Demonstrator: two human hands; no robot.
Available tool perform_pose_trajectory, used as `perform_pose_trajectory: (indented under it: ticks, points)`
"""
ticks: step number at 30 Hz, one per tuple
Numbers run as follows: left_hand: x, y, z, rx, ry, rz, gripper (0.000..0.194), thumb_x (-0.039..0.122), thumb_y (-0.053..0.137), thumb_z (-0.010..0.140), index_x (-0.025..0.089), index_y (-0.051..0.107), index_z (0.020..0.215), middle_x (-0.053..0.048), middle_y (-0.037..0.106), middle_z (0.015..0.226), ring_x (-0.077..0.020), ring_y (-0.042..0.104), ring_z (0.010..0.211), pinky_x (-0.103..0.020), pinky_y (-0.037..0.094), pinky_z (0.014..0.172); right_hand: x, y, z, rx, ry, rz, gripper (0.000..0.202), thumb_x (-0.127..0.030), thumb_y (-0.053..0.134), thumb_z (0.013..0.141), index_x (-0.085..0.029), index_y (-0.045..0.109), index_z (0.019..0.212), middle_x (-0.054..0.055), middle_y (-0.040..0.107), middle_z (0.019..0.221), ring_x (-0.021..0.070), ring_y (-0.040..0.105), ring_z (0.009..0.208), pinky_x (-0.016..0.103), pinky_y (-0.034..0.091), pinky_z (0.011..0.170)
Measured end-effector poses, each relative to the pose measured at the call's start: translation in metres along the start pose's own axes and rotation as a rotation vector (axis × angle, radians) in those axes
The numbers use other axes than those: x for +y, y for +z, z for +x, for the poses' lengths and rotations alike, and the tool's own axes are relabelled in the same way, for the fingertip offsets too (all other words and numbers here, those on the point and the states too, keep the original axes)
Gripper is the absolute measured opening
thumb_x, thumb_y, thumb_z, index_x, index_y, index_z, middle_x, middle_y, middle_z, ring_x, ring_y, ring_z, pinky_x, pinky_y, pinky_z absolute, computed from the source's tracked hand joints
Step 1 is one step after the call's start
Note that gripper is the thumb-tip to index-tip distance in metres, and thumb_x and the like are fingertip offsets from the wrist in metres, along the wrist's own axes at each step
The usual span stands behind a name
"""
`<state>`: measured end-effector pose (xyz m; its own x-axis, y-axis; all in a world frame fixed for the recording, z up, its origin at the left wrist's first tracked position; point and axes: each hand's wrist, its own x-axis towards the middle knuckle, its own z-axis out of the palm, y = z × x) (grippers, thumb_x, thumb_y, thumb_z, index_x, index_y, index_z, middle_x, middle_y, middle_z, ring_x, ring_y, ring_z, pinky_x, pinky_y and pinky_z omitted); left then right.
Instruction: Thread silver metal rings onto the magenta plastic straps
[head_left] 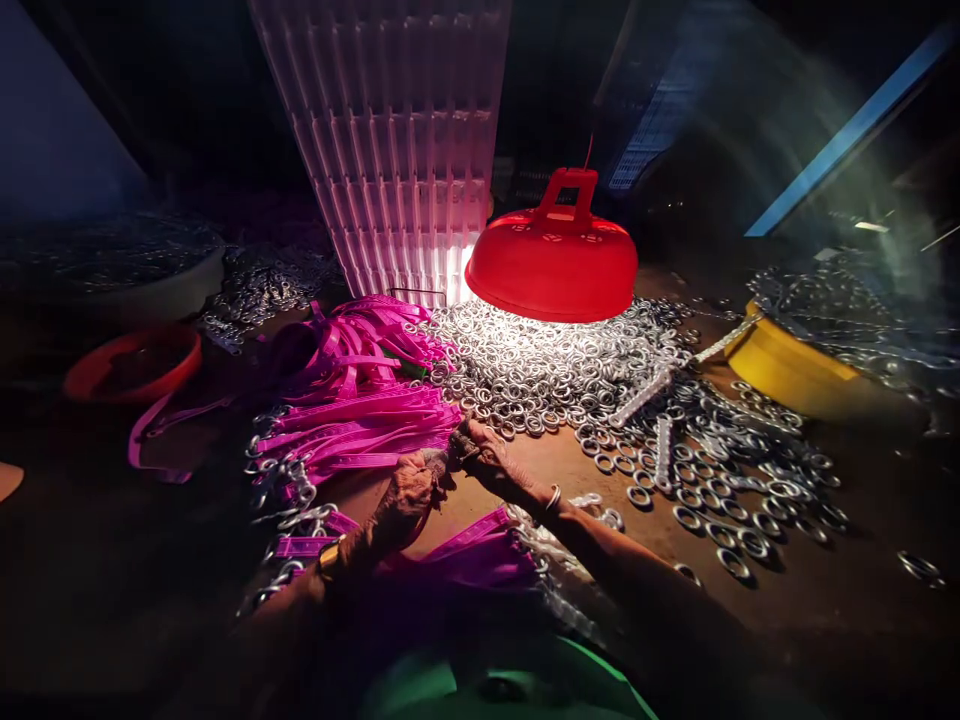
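My left hand (417, 483) is closed, its fingertips touching those of my right hand (480, 455). The right hand is closed too; whatever the two pinch is too dark and small to make out. Just beyond them lies a bundle of magenta straps (367, 425) with metal rings and hooks (296, 480) at its left end. More magenta straps (480, 548) spread between my forearms, close to my body. A large heap of silver metal rings (555, 365) begins right past my right hand.
A red lamp shade (555, 265) hangs low over the rings, in front of a ribbed translucent panel (405, 150). On the right sits a yellow basin (795, 370) of metal pieces. A red basin (135, 365) stands left. Something green (585, 670) is at the bottom.
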<state>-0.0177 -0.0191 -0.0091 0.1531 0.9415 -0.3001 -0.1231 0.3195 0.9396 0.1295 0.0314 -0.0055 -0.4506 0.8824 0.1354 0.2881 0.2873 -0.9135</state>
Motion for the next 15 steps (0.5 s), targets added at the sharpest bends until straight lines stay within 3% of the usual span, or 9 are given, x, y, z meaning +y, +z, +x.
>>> perform_pose_trajectory:
  ticks: [4,6,8,11,15]
  points:
    - [0.033,0.006,-0.017,-0.044,-0.1,-0.076,0.032,0.04,0.064,0.053,0.015,0.044,0.056,0.006,0.036,0.045,-0.003,0.025,0.038,-0.019,0.018,0.038,-0.026,-0.014,-0.017,-0.178,-0.021,-0.054,0.02,-0.039,0.048,0.082,-0.019,0.046,0.082,-0.003,0.047,0.061,0.0079,0.039,0.049,0.019,0.031,0.045]
    - [0.05,0.006,-0.03,-0.103,-0.119,-0.039,0.034,0.038,0.068,0.055,0.016,0.042,0.054,0.008,0.031,0.045,-0.0021,0.021,0.039,-0.019,0.014,0.039,-0.041,-0.02,-0.036,-0.288,-0.048,-0.09,0.021,-0.034,0.054,0.081,-0.019,0.047,0.094,-0.004,0.051,0.06,0.0073,0.039,0.046,0.019,0.028,0.043]
    - [0.059,0.005,-0.044,-0.191,-0.16,0.067,0.033,0.04,0.068,0.062,0.014,0.048,0.058,0.007,0.032,0.046,-0.0028,0.022,0.04,-0.02,0.013,0.039,-0.054,-0.021,-0.06,-0.313,-0.078,-0.164,0.024,-0.03,0.057,0.08,-0.019,0.047,0.099,-0.002,0.056,0.065,0.0082,0.042,0.049,0.02,0.027,0.045]
    - [0.052,0.004,-0.063,-0.34,-0.205,0.237,0.033,0.043,0.063,0.074,0.011,0.059,0.066,0.004,0.039,0.05,-0.0049,0.028,0.044,-0.021,0.017,0.041,-0.066,-0.018,-0.101,-0.255,-0.051,-0.284,0.022,-0.029,0.056,0.082,-0.019,0.05,0.101,0.003,0.06,0.071,0.0115,0.044,0.054,0.023,0.027,0.048]
    - [0.024,0.011,-0.086,-0.467,-0.276,0.16,0.042,0.051,0.061,0.076,0.012,0.055,0.061,0.002,0.042,0.053,-0.0064,0.033,0.049,-0.021,0.023,0.046,-0.068,-0.009,-0.141,-0.284,0.073,-0.213,0.012,-0.026,0.054,0.081,-0.022,0.053,0.091,0.001,0.058,0.062,0.0119,0.04,0.05,0.024,0.025,0.047]
